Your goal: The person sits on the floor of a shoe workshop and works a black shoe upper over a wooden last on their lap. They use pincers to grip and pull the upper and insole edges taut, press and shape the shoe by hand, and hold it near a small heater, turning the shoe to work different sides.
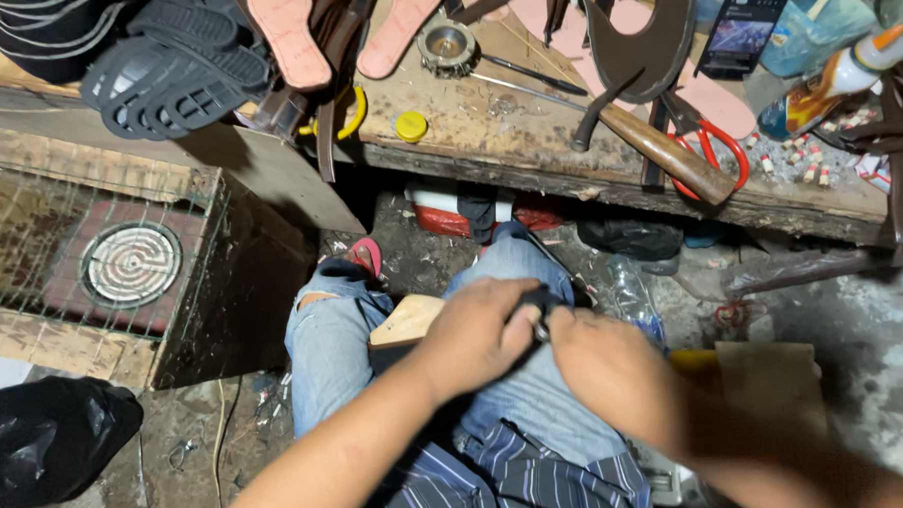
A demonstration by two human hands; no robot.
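Observation:
Both my hands meet over my lap, above my jeans (326,338). My left hand (471,335) is closed around a dark strap piece (543,301) with a small metal fitting showing at its edge. My right hand (608,371) presses against the same piece from the right; its fingers are hidden behind the hand. A tan wooden board (406,323) lies across my left thigh under my left hand.
A worn wooden bench (507,132) ahead holds pink insoles (286,34), black soles (165,69), a hammer (658,147), red-handled scissors (713,150), a glue bottle (831,85), a yellow cap (411,126). A wire-caged heater coil (130,263) stands left. A black bag (43,439) lies lower left.

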